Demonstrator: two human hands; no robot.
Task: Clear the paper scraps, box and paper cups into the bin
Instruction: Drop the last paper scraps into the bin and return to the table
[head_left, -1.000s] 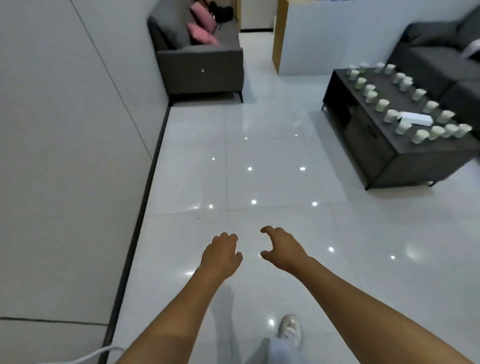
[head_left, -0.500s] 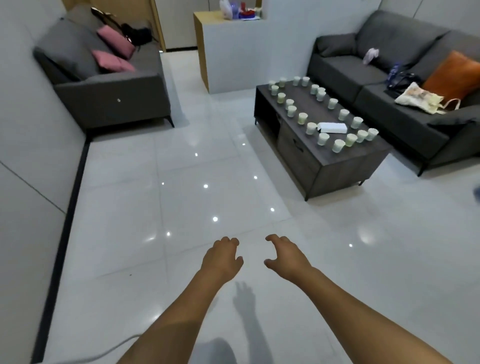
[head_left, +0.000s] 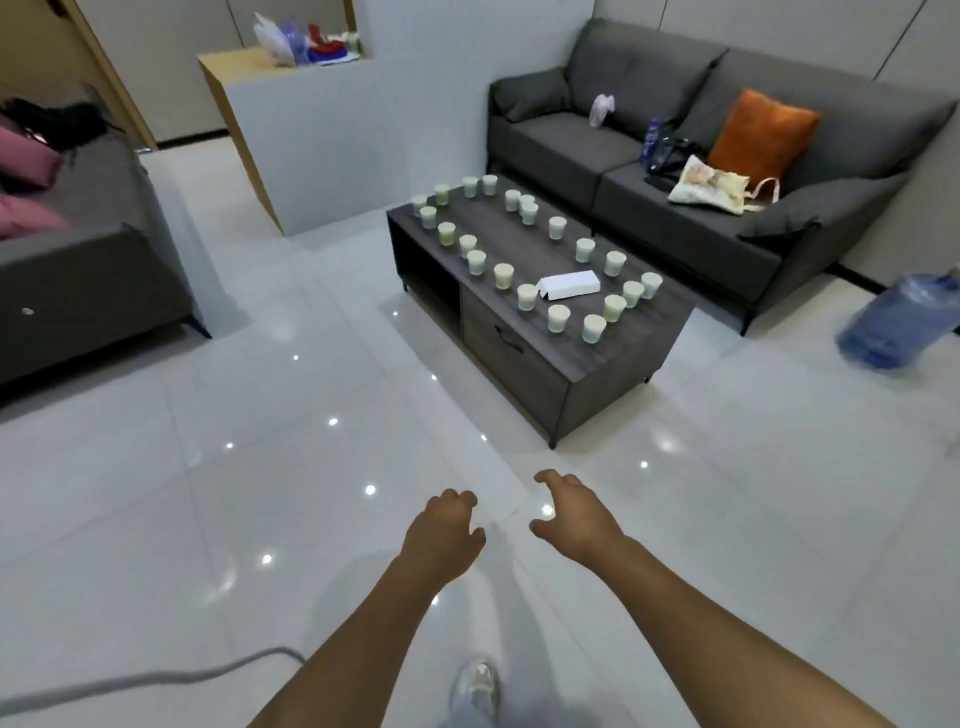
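Hands (head_left: 444, 530) (head_left: 576, 519) loose, holding nothing | our view has swung right: cups (head_left: 558, 318), box (head_left: 569, 285) now at 12 o'clock | clearing unstarted

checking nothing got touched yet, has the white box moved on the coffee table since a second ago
No. The white box lies among the paper cups on the coffee table as before; only the camera turned.

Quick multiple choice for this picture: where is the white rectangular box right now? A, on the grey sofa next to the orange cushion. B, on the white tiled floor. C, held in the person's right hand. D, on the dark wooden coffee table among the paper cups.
D: the white rectangular box lies flat on the dark wooden coffee table, ringed by small pale paper cups, while the left hand and right hand hold nothing.
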